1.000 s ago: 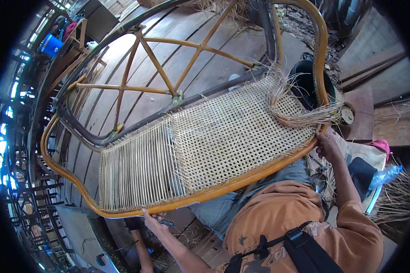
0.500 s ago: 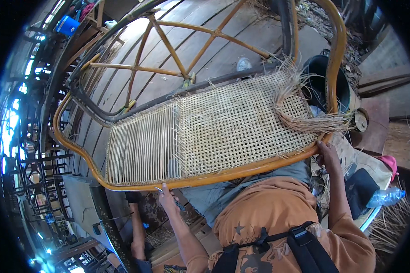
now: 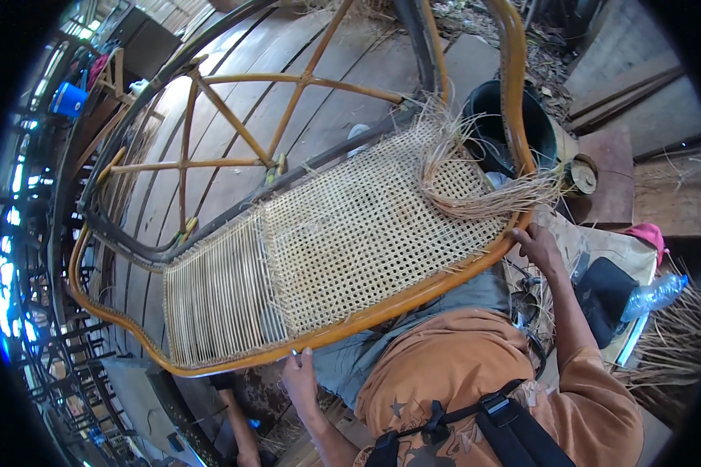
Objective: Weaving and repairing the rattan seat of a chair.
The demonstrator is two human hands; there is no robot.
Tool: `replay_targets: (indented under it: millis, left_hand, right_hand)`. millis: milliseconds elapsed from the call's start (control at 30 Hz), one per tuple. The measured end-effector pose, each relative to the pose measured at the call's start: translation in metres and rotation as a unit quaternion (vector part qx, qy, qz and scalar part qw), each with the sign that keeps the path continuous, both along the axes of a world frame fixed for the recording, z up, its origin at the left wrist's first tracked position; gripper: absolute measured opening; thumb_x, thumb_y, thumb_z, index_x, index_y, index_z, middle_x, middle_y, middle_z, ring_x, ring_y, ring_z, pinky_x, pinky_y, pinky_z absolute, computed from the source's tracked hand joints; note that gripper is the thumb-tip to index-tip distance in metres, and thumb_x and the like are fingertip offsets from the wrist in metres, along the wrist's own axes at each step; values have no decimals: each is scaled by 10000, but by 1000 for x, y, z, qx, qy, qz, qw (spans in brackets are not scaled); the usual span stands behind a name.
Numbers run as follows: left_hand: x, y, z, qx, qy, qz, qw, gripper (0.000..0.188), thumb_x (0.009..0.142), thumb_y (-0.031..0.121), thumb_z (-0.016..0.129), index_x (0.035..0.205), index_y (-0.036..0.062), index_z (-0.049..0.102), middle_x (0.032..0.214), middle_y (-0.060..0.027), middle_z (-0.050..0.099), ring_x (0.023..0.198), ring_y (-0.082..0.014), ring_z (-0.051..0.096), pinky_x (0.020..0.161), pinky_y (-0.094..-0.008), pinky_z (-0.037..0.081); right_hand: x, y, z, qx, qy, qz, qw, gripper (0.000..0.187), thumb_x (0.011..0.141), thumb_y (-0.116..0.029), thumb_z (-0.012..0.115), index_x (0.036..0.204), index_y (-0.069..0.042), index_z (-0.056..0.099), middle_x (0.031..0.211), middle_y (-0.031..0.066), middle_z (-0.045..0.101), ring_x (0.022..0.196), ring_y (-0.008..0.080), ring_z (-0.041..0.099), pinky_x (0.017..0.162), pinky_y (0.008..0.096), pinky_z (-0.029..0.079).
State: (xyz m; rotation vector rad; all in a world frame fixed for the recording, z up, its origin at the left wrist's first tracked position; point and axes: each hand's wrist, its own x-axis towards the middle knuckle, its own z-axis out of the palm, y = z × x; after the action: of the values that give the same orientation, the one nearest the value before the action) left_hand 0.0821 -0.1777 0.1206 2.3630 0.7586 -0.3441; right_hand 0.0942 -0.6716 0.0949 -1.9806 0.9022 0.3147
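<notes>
A rattan chair frame (image 3: 397, 307) with an orange-brown rail lies tilted across my lap. Inside it stretches a cane panel: a woven open mesh (image 3: 350, 241) in the middle and right, and unwoven parallel strands (image 3: 218, 311) at the left. My right hand (image 3: 539, 247) grips the near rail at its right end, thumb on top. My left hand (image 3: 300, 380) is closed just below the near rail, by the edge between mesh and strands. A thin metal tool (image 3: 294, 353) pokes up from its fingers; its kind is unclear. A bundle of loose cane strands (image 3: 494, 201) hangs over the right end.
A dark bucket (image 3: 487, 117) stands beyond the right end, near a rusty can (image 3: 581, 174). On my right are a black pouch (image 3: 604, 292), a plastic bottle (image 3: 656, 297) and loose cane (image 3: 670, 350). Another person's limb (image 3: 241, 428) shows at lower left. Wooden planks (image 3: 350, 66) lie beyond.
The whole view has turned, so the frame's left end sits lower and the bucket further left in the picture. Both hands stay at about the same places along the rail.
</notes>
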Motion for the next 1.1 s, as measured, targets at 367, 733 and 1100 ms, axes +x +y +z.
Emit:
replay_targets:
  millis: [367, 733, 1100]
  left_hand:
    - [16, -63, -12, -68, -19, -118, 991, 293, 840, 242, 627, 742, -16, 528, 585, -117, 521, 519, -160, 467, 525, -327, 411]
    - [3, -68, -20, -43, -132, -96, 986, 253, 828, 199, 650, 721, 2, 534, 574, -131, 522, 475, -219, 476, 512, -334, 429]
    - [7, -79, -21, -42, -164, -86, 982, 300, 827, 142, 648, 669, -23, 455, 551, -72, 410, 541, -99, 334, 497, -277, 374]
  right_hand:
    - [82, 69, 30, -266, -240, 355, 864, 190, 807, -146, 577, 954, -28, 600, 953, 114, 617, 939, 276, 577, 802, 376, 442]
    - [125, 78, 9, -388, -11, 347, 854, 194, 799, -124, 527, 967, -75, 611, 982, 103, 616, 948, 262, 600, 778, 419, 475]
    - [138, 47, -18, -402, -2, 285, 870, 170, 752, -135, 539, 890, -63, 610, 945, 129, 623, 906, 334, 591, 781, 430, 462]
